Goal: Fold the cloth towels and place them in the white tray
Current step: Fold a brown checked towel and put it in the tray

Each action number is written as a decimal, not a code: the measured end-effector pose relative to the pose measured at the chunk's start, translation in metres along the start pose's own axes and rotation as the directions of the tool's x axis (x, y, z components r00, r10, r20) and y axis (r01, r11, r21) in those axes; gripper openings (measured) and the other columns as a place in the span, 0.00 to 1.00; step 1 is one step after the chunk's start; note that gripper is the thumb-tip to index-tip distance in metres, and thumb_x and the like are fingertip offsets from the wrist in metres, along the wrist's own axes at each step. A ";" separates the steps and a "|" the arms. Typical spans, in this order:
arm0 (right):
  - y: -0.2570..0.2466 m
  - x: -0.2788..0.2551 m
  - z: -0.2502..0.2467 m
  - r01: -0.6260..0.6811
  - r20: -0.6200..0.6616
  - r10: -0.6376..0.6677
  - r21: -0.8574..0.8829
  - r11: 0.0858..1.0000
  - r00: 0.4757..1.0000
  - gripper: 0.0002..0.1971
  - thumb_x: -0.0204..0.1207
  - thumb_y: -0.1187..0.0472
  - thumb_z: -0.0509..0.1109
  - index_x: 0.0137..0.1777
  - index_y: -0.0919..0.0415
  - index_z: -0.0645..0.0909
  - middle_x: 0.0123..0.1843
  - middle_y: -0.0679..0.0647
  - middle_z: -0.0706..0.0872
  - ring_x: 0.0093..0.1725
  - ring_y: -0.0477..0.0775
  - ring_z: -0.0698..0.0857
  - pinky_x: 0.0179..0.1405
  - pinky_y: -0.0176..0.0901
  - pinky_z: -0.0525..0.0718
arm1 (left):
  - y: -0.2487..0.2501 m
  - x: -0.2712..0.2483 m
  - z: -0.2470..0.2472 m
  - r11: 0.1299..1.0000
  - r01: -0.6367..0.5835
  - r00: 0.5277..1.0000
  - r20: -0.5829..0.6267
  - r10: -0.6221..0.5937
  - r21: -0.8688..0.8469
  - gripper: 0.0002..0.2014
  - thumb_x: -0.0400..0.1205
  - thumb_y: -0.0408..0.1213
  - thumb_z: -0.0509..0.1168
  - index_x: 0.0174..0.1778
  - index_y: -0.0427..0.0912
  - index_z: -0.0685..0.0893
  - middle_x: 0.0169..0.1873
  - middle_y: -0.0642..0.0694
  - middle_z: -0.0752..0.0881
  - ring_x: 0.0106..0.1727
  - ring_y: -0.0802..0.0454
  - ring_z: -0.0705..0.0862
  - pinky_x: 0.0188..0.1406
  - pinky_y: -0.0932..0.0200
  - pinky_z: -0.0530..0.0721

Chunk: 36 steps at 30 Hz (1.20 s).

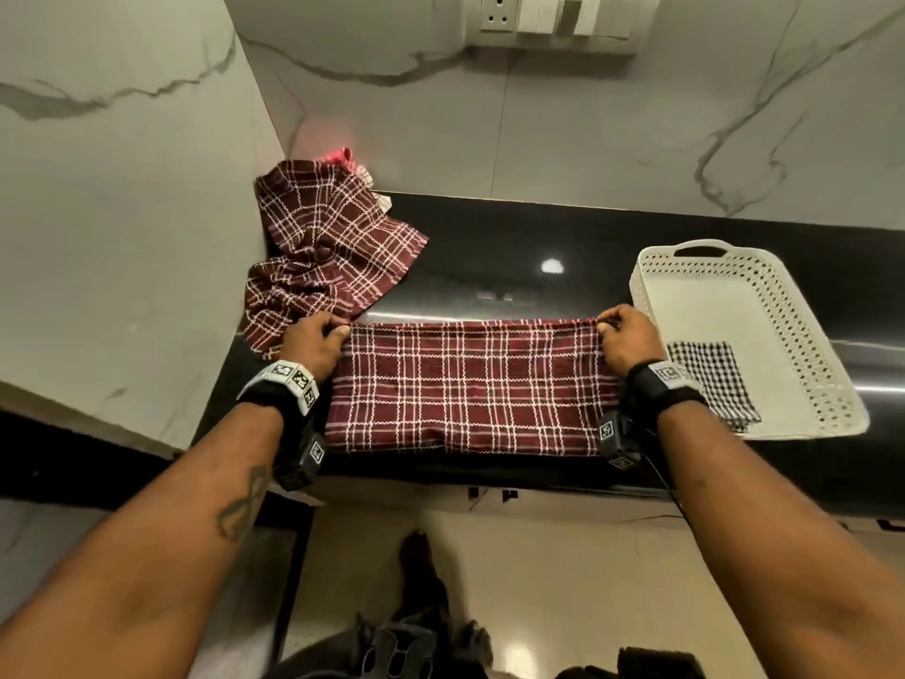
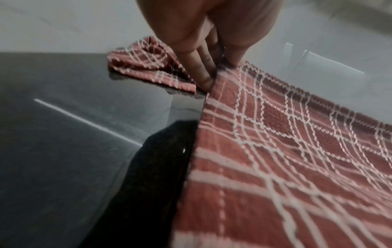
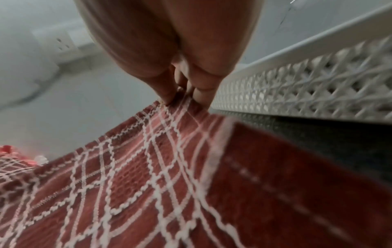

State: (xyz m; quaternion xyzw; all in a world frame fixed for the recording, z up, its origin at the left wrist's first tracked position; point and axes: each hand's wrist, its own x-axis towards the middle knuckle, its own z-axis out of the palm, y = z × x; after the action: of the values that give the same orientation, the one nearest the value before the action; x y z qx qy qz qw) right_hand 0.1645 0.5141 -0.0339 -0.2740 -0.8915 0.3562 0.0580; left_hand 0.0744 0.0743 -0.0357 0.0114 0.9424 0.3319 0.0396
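Note:
A maroon plaid towel (image 1: 470, 389) (image 2: 286, 151) (image 3: 148, 184) lies stretched flat along the front of the black counter (image 1: 489, 247). My left hand (image 1: 338, 328) (image 2: 216, 73) pinches its far left corner, and my right hand (image 1: 605, 323) (image 3: 182, 99) pinches its far right corner. The far edge runs taut between them. A white perforated tray (image 1: 803, 325) (image 3: 307, 80) stands just right of my right hand. A folded black-and-white checked towel (image 1: 710, 379) lies in the tray's near left part.
A heap of crumpled maroon plaid towels (image 1: 323, 242) (image 2: 148, 67) fills the back left corner against the marble walls. A wall socket and switches (image 1: 553, 12) sit high on the back wall. The counter's front edge lies under the towel's near edge.

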 end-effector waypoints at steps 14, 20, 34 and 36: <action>0.016 0.057 0.037 -0.096 -0.010 0.095 -0.153 0.984 0.995 0.05 0.79 0.61 0.70 0.47 0.60 0.87 0.49 0.61 0.91 0.50 0.63 0.87 0.52 0.46 0.82 | -0.017 0.046 0.040 0.994 0.000 0.998 -0.064 0.007 0.107 0.08 0.83 0.37 0.69 0.49 0.36 0.89 0.47 0.40 0.89 0.49 0.42 0.86 0.56 0.49 0.83; 0.013 0.062 0.037 -0.087 0.016 0.094 -0.246 0.965 0.995 0.04 0.77 0.61 0.69 0.43 0.57 0.84 0.44 0.61 0.89 0.47 0.65 0.87 0.46 0.46 0.80 | -0.011 0.044 0.043 0.988 0.003 0.996 -0.085 0.010 0.151 0.02 0.82 0.33 0.68 0.45 0.40 0.86 0.46 0.42 0.87 0.48 0.43 0.84 0.54 0.48 0.83; -0.097 -0.026 0.099 0.437 0.521 -0.210 -0.364 0.822 0.827 0.29 0.82 0.48 0.66 0.81 0.53 0.65 0.84 0.56 0.64 0.84 0.60 0.62 0.82 0.72 0.59 | 0.069 -0.004 0.088 0.697 -0.588 0.791 0.470 0.391 0.410 0.27 0.87 0.48 0.54 0.83 0.47 0.63 0.84 0.46 0.62 0.85 0.44 0.59 0.85 0.41 0.58; -0.102 -0.035 0.123 0.492 0.643 -0.168 -0.364 0.791 0.747 0.36 0.83 0.48 0.64 0.87 0.51 0.53 0.89 0.53 0.50 0.88 0.58 0.48 0.83 0.73 0.48 | 0.078 -0.003 0.101 0.663 -0.621 0.742 0.585 0.326 0.418 0.32 0.89 0.51 0.49 0.88 0.47 0.49 0.87 0.47 0.46 0.88 0.47 0.44 0.86 0.44 0.42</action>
State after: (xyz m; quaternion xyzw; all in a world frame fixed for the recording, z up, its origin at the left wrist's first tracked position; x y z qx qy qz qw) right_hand 0.1117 0.3606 -0.0540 0.0115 -0.9615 0.1549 -0.2267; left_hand 0.0855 0.1985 -0.0649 0.3546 0.9201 0.0083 0.1660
